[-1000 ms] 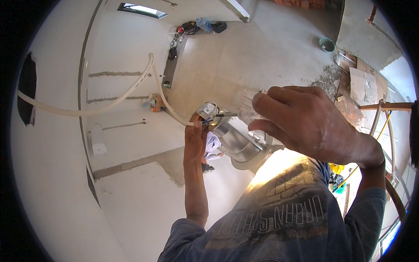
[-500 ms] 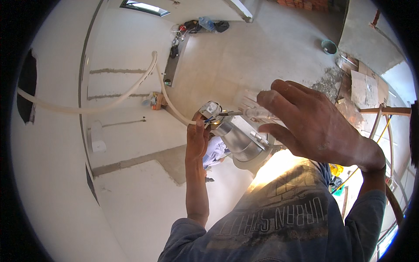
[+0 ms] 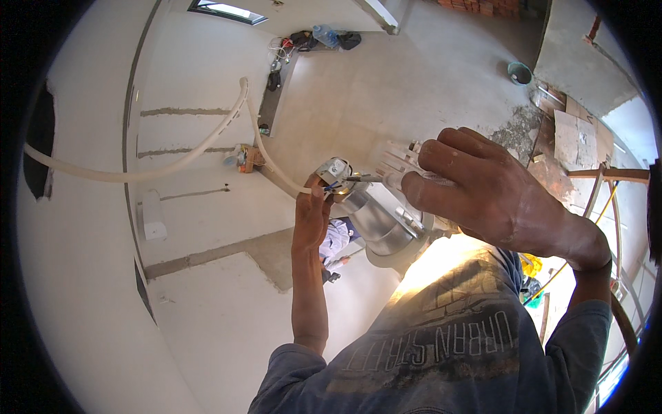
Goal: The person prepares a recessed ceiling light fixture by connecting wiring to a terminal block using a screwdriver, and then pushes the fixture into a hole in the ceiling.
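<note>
A silver cylindrical light fixture (image 3: 379, 224) hangs in front of my chest, with bright light at its lower end. My left hand (image 3: 312, 224) is closed around its upper end, by a metal end piece (image 3: 334, 170) and small blue wires (image 3: 330, 187). My right hand (image 3: 500, 193) grips a screwdriver (image 3: 396, 164) with a clear ribbed handle. Its shaft points left and its tip meets the fixture's end beside my left fingers; the exact contact is too small to make out. A pale flexible conduit (image 3: 189, 164) runs to my left hand.
The conduit comes out of a dark wall hole (image 3: 40, 148) at left. Below the fixture, a person in light clothing (image 3: 335, 238) is partly visible. A bucket (image 3: 519, 73), cardboard sheets (image 3: 576, 138) and a rusty bar (image 3: 614, 175) are on the right. Bags (image 3: 348, 41) lie at the back.
My right fingers have closed in around the screwdriver handle; the thumb and forefinger were spread wider before. My left hand stays on the fixture. The person below has shifted slightly.
</note>
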Tool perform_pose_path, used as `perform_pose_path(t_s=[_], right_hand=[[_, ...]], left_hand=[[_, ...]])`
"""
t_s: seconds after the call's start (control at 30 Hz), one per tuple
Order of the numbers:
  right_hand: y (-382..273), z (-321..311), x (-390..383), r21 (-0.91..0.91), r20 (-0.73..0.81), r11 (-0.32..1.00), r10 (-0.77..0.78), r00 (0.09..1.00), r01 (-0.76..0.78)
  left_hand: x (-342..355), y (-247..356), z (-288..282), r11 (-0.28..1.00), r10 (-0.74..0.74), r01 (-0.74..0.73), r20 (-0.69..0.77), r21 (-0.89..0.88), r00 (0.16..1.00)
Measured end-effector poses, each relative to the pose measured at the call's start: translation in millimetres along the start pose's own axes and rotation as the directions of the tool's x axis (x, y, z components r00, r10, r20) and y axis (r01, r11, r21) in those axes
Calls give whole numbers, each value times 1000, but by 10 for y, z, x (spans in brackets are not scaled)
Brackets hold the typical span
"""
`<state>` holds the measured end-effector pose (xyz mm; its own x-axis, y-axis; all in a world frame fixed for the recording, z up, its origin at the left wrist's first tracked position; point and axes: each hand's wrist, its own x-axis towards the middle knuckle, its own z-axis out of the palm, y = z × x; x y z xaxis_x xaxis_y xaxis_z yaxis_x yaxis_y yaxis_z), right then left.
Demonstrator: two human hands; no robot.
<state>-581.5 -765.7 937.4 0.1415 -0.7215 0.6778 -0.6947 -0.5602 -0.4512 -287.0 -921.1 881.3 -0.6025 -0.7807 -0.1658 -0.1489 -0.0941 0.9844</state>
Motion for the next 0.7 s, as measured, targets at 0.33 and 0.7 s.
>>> perform_pose_path(t_s=[0.33, 0.7], right_hand=[[93, 93, 4, 56, -5, 988, 142, 990, -141], [37, 41, -253, 144, -22, 958, 252, 967, -247]], left_hand=[[44, -54, -125, 999, 44, -43, -31, 9, 999], [72, -49, -64, 998, 54, -53, -29, 37, 998]])
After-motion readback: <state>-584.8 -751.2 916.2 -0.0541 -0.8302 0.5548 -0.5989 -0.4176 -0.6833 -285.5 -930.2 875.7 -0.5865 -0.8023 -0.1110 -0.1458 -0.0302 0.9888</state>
